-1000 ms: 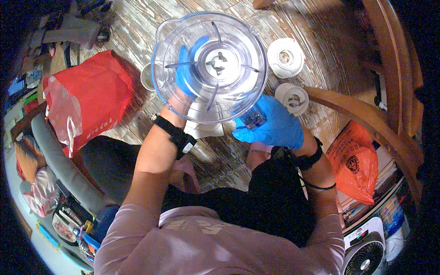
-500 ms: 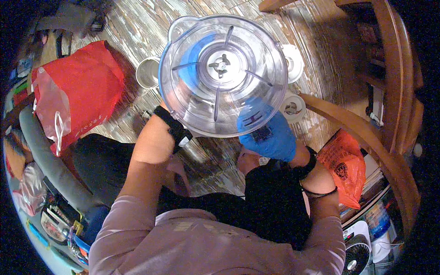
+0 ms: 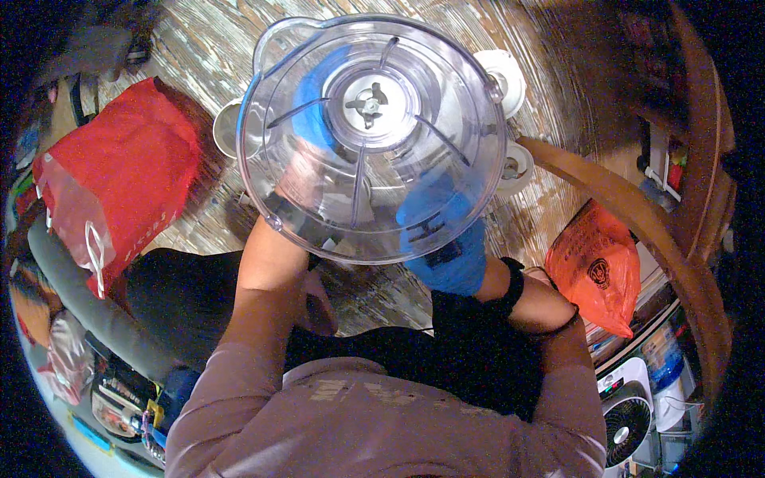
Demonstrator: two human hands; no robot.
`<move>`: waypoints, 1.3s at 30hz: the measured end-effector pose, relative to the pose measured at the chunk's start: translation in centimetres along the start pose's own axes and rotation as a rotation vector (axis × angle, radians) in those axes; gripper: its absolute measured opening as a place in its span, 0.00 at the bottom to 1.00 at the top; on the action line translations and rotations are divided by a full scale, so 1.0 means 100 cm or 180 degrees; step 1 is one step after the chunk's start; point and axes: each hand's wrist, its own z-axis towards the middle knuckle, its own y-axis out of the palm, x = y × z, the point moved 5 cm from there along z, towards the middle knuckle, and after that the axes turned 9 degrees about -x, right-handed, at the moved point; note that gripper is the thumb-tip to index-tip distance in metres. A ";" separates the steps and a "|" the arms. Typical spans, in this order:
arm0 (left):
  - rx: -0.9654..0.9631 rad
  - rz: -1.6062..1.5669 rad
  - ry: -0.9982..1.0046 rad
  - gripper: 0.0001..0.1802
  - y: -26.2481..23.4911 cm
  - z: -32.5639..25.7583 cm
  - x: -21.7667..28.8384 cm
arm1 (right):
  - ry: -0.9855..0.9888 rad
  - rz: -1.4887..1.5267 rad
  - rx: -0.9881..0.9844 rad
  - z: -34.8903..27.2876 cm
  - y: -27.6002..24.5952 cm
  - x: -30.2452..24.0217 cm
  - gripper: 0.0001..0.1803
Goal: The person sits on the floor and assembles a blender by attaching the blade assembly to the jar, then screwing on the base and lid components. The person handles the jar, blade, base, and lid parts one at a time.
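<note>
A large clear blender jar (image 3: 382, 163) fills the upper middle of the view, its wide mouth facing up toward me. At the bottom inside sits a metal blade (image 3: 370, 105). My left hand (image 3: 317, 107), in a blue glove, shows through the clear wall and grips the jar from its left and underneath. Against the near right side lies my right hand (image 3: 446, 251), also blue-gloved, with its fingers curving under the wall behind the plastic. Exact fingertip positions are blurred by the jar.
On the wood-patterned floor, a white cup (image 3: 231, 131) stands left of the jar. Two round white parts (image 3: 510, 80) (image 3: 516, 167) lie to its right. A red bag (image 3: 131, 171) is at left, an orange plastic bag (image 3: 596, 267) beside a curved wooden frame (image 3: 606, 187) at right. A fan (image 3: 625, 430) stands lower right.
The jar looks larger and sits slightly further left, held closer to me. Both hands have moved with it, still gripping. The surroundings have shifted a little in the view.
</note>
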 end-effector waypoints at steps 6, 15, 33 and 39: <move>0.0285 -0.1003 -0.0537 0.23 -0.004 -0.003 -0.008 | 0.0114 0.0060 -0.0158 -0.008 -0.018 0.025 0.11; -0.0743 0.3479 0.0638 0.47 0.032 -0.077 0.000 | 0.1047 0.0607 -0.0089 -0.012 -0.120 0.010 0.26; -0.0623 0.3179 0.1404 0.69 0.032 -0.046 0.004 | 0.1738 -0.0832 -0.0075 0.010 -0.102 -0.049 0.12; -0.0574 0.3180 0.1207 0.68 0.031 -0.051 0.006 | 0.1934 -0.0214 0.0446 -0.002 -0.101 -0.042 0.15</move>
